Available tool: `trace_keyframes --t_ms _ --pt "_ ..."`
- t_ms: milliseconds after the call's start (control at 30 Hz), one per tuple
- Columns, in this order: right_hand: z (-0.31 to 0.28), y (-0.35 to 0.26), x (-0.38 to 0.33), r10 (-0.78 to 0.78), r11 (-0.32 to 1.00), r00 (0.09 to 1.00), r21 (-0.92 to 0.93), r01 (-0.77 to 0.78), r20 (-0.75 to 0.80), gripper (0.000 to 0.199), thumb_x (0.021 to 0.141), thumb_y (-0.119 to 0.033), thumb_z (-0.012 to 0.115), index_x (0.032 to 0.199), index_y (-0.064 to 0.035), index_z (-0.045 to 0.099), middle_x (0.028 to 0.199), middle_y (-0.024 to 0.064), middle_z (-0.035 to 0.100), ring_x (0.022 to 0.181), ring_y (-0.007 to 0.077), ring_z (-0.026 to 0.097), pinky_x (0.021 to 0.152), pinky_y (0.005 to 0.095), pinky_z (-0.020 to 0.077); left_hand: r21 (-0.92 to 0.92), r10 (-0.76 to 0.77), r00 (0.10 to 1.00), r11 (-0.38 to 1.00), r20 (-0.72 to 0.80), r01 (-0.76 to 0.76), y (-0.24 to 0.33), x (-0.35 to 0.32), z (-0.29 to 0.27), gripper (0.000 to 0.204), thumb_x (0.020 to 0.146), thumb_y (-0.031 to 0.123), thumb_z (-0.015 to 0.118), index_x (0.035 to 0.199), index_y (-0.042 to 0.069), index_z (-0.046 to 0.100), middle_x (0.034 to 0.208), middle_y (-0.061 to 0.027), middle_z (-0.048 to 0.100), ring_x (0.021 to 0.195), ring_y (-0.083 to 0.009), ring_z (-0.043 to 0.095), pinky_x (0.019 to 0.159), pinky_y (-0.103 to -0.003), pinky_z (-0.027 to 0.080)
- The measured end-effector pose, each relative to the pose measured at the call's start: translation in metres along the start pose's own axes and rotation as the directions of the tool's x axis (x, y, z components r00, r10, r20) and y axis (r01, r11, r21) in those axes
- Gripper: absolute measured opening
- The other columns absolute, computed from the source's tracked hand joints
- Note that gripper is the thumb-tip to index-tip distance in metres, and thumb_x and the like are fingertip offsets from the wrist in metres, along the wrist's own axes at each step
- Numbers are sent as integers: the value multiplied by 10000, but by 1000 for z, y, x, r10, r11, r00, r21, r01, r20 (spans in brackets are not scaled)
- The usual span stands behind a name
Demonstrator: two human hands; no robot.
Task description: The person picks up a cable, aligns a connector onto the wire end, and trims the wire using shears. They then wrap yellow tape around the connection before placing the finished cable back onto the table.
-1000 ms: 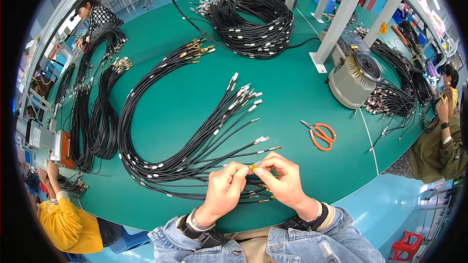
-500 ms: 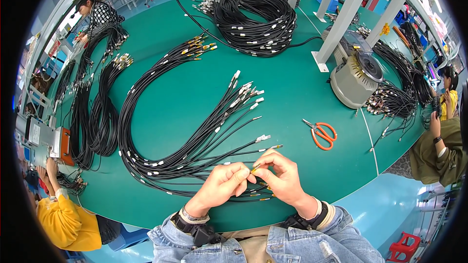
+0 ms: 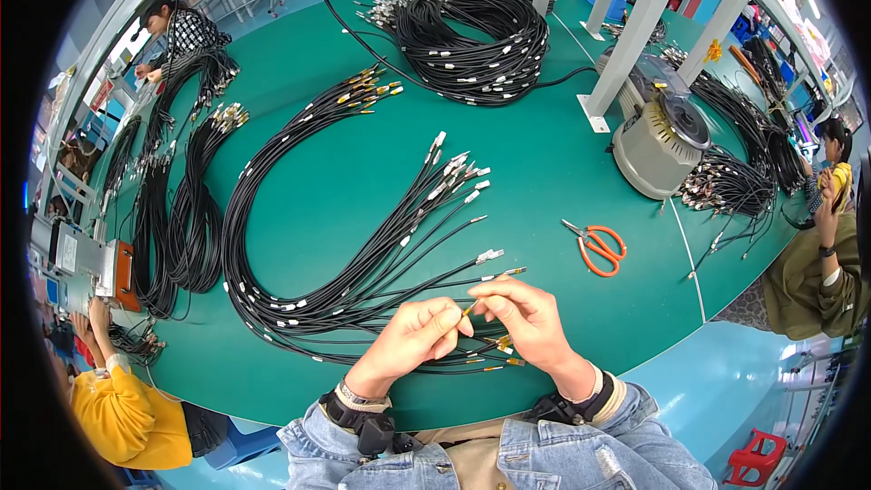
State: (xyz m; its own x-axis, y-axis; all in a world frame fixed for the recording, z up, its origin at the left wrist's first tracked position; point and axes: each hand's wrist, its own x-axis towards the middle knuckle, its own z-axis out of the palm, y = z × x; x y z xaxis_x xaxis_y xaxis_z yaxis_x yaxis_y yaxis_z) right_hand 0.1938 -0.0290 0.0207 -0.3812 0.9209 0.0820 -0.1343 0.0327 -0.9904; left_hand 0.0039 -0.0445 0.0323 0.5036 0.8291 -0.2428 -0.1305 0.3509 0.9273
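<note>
Pinching a gold-tipped cable end (image 3: 470,308) between them, the left hand (image 3: 419,338) and right hand (image 3: 529,320) meet at the near edge of the green table (image 3: 562,172). The black cable bundle (image 3: 345,254) fans out left and far; orange scissors (image 3: 597,247) lie to the right.

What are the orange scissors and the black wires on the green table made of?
The scissors seem to have orange plastic handles, smooth and slightly shiny, with grey blades that look like metal. The black wires look coated in matte rubber or plastic, since they bend in soft loops; their tips look like metal, some silvery, some gold. The left hand and right hand pinch one gold-looking tip.
</note>
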Motion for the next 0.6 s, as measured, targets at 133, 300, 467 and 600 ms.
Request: trace_keyframes --t_ms 133,300,467,600 --pt "4 1 -3 -63 989 992 125 76 -105 143 892 -78 576 983 15 635 870 71 575 796 120 539 702 244 446 80 69 996 995 -58 -64 -6 2 7 314 983 259 426 875 8 581 545 27 470 460 -28 333 431 -198 250" --pt "-3 3 0 -123 988 991 85 127 -44 140 889 -69 579 984 20 630 888 64 562 815 124 526 731 251 435 -59 44 985 997 -167 -55 0 4 16 198 948 177 507 944 -5 585 589 2 532 476 -34 415 445 -184 331" --pt "-2 6 0 -133 984 990 116 137 -39 137 893 -49 570 995 23 625 883 59 553 840 129 524 764 260 442 250 416 846 904 -333 -346 -15 10 33 106 871 54 603 955 -11 598 660 -41 608 528 -58 525 506 -178 436" --pt "-3 6 -1 -110 983 994 142 112 -26 140 900 -59 563 993 26 624 889 58 555 844 130 531 770 263 446 688 618 733 664 -283 -294 -17 7 35 120 803 -32 651 912 -25 602 715 -74 647 583 -87 588 568 -188 493"
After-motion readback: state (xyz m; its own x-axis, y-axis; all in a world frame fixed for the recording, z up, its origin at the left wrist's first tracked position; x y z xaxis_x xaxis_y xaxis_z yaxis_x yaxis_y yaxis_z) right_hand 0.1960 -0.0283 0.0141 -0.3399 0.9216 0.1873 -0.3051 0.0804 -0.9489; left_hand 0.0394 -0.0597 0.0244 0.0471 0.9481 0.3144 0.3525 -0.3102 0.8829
